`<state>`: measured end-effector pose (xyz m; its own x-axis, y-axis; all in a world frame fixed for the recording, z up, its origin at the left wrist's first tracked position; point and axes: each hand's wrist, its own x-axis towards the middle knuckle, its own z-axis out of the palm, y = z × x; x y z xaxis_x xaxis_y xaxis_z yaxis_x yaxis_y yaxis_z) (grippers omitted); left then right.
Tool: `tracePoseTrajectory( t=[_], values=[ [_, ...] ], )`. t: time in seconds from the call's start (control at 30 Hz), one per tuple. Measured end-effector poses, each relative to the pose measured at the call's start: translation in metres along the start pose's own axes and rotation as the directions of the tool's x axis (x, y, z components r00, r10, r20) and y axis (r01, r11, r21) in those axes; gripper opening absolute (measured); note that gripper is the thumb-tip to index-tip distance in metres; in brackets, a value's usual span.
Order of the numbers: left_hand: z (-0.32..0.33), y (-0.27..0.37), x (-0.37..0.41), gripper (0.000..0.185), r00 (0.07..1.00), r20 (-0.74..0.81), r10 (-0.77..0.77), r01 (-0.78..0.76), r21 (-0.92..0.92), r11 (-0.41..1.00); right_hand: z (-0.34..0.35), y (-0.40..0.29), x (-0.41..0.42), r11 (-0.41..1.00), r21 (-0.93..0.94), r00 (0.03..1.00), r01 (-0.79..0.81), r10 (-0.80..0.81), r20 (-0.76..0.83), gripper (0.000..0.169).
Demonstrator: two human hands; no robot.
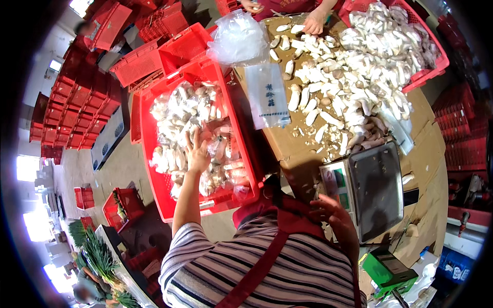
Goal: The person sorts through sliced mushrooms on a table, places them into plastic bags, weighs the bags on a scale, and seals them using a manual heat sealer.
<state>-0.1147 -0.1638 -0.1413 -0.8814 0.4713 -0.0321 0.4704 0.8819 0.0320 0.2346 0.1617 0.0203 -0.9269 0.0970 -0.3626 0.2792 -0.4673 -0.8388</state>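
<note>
My left hand (197, 154) reaches into a red plastic crate (152, 184), fingers spread over clear bags of king oyster mushrooms (181, 127). It seems to rest on the bags without gripping one. Beside the digital scale (335, 184), my right hand (333, 215) is raised with its fingers apart and nothing visible in it. The scale's metal tray (377, 192) holds only a few scraps. Beyond it, a heap of loose king oyster mushrooms (339, 84) covers part of the cardboard-topped table (423, 134).
Flat printed plastic bags (268, 96) and a pile of clear bags (238, 38) lie along the table's left edge. Across the table, a co-worker's hand (315, 21) touches mushrooms. Another crate (435, 71) holds bagged mushrooms. A green box (389, 271) stands at lower right.
</note>
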Motion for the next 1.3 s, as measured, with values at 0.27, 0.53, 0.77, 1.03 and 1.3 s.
tracePoseTrajectory(
  t=[0.27, 0.53, 0.77, 1.03, 1.3],
  values=[
    [-0.011, 0.005, -0.018, 0.086, 0.995, -0.011, 0.102, -0.102, -0.053, 0.993, 0.026, -0.063, -0.006, 0.696, -0.318, 0.746, 0.644, -0.663, 0.06, 0.046],
    [-0.004, 0.019, -0.003, 0.1, 0.992, 0.124, 0.019, -0.029, 0.08, 0.996, 0.12, -0.155, -0.008, 0.538, 0.725, 0.457, 0.429, -0.822, 0.339, 0.026],
    [0.003, 0.036, -0.008, 0.101, 0.995, 0.059, -0.081, 0.072, 0.141, 0.987, 0.134, -0.155, -0.005, 0.589, 0.786, 0.517, 0.187, -0.74, 0.43, 0.025],
    [0.013, 0.07, -0.045, 0.099, 0.991, 0.002, -0.132, 0.129, -0.222, 0.966, 0.136, -0.152, 0.01, 0.639, 0.769, 0.495, 0.017, -0.674, 0.549, 0.029],
    [0.0, 0.062, -0.069, 0.093, 0.982, -0.174, -0.069, 0.001, -0.363, 0.932, 0.148, -0.142, 0.019, 0.568, 0.823, 0.472, 0.032, -0.734, 0.488, 0.032]
  ],
)
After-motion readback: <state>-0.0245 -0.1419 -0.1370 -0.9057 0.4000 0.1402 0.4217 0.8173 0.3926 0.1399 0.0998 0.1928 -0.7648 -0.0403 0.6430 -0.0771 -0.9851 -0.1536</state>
